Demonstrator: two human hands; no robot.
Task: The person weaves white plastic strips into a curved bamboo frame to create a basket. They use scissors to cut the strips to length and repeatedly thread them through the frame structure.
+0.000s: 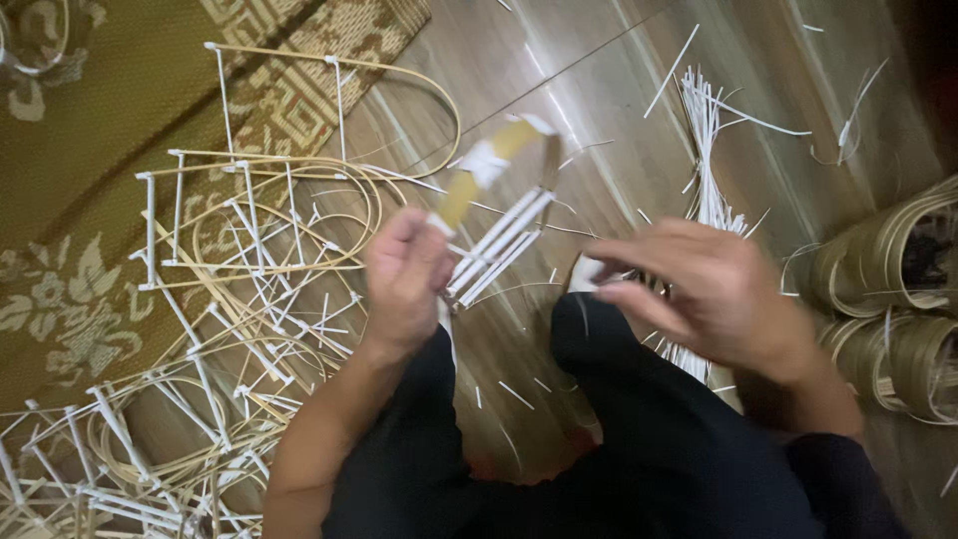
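Frame piece: a curved tan bamboo strip (496,165) wrapped with white tape, white sticks fanning from it (blurred), held above the wooden floor (599,90).
Left hand: left hand (404,279) clenched on the strip's lower end.
Right hand: right hand (704,289), fingers together; whether it pinches anything, I cannot tell.
Nearby: finished frames (249,260) left; white stick bundle (707,150) right.

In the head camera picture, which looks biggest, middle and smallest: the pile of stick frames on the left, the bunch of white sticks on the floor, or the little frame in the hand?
1. Pile of stick frames, biggest by far.
2. Bunch of white sticks.
3. Little frame held by the left hand. It looks about as long as the bunch and sits nearer the camera, so these two are unsure.
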